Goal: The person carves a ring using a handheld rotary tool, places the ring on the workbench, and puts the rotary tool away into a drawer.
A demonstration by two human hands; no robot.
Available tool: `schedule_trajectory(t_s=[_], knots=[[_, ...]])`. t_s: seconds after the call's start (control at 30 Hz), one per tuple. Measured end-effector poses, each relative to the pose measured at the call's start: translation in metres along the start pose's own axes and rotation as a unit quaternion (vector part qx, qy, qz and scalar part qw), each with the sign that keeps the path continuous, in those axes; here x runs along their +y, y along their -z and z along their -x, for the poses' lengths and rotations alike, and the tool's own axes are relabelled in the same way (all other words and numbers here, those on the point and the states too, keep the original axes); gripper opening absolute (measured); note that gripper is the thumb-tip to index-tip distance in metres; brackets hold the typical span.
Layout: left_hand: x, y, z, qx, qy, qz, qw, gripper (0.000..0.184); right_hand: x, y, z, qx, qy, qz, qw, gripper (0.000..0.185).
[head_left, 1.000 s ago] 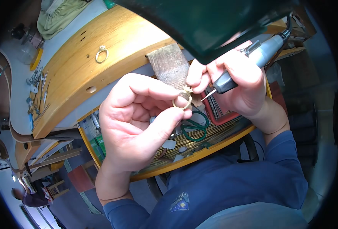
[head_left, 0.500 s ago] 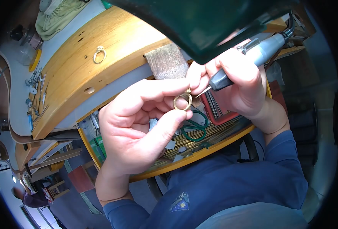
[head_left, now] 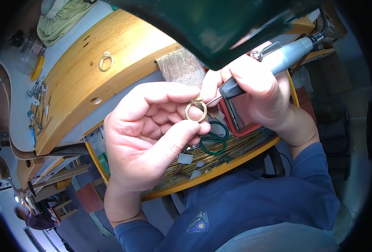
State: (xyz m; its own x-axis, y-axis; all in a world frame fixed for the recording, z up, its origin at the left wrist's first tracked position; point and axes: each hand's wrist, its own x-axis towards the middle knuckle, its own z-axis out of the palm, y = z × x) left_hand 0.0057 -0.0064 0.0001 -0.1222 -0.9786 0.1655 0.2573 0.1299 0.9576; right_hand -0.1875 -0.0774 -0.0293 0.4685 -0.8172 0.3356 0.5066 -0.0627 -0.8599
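Note:
Between thumb and fingers, my left hand (head_left: pixel 146 134) pinches a gold-coloured ring (head_left: pixel 196 111) with a raised setting and a textured band. My right hand (head_left: pixel 263 90) is closed round a rotary handpiece (head_left: pixel 286 56) with a grey body, a black nose and a cable at its back end. The thin bit reaches the ring near its setting; whether it touches cannot be made out. Right behind the hands, a worn wooden bench pin (head_left: pixel 181 67) juts from the bench edge. Another ring (head_left: pixel 106 62) rests on the wooden bench top (head_left: pixel 74 84).
Dark green lamp shade (head_left: pixel 219 29) hangs close above my hands. Below them, an open drawer (head_left: pixel 211 175) holds green-handled scissors (head_left: pixel 216 143) and a red tray (head_left: pixel 249 129) with slim tools. Small bits (head_left: pixel 36 103) lie at left. A person (head_left: pixel 36 216) is in the far background.
My left hand and the ring have shifted slightly left. The handpiece has moved left too, bringing its bit up to the ring's setting; before, a small gap showed.

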Motion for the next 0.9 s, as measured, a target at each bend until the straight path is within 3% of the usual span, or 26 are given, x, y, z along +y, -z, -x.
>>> schedule_trajectory(t_s=[0.9], knots=[[-0.002, 0.001, -0.001, -0.011, -0.008, 0.01, 1.0, 0.029, -0.007, -0.003, -0.004, -0.028, 0.002, 0.081, 0.996, 0.035]])
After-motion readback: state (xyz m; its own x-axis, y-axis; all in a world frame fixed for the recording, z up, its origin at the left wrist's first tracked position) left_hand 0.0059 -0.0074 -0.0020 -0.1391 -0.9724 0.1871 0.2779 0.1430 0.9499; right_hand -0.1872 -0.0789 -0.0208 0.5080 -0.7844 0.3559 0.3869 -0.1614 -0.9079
